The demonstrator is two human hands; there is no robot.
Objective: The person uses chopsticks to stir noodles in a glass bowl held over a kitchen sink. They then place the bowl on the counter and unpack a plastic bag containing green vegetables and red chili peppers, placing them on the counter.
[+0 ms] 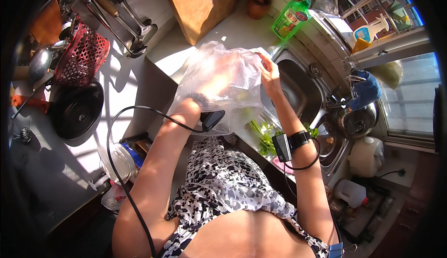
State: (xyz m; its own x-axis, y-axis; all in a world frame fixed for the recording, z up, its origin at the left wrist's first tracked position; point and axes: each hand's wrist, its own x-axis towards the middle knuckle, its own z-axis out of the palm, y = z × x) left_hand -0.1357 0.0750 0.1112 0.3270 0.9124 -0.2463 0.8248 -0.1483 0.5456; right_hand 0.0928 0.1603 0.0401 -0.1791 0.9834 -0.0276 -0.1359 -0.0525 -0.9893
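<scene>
A thin, clear plastic bag (244, 87) hangs spread between my hands, over the corner of the counter and the edge of the sink. My left hand (214, 81) is inside the bag up to the wrist. It shows only as a blurred, sunlit shape through the film, so its fingers are hard to make out. At the bag's right upper edge, my right hand (270, 71) pinches the film between thumb and fingers. Leafy green stalks (263, 137) lie on the counter below the bag, left of my right wrist.
Beyond my right hand is a steel sink (297, 80). A green detergent bottle (291, 19), a wooden mortar (257, 6) and a wooden cutting board (199, 6) stand behind the bag. A black frying pan (77, 109) and a red perforated basket (82, 54) hang at left. Cables trail from both wrists.
</scene>
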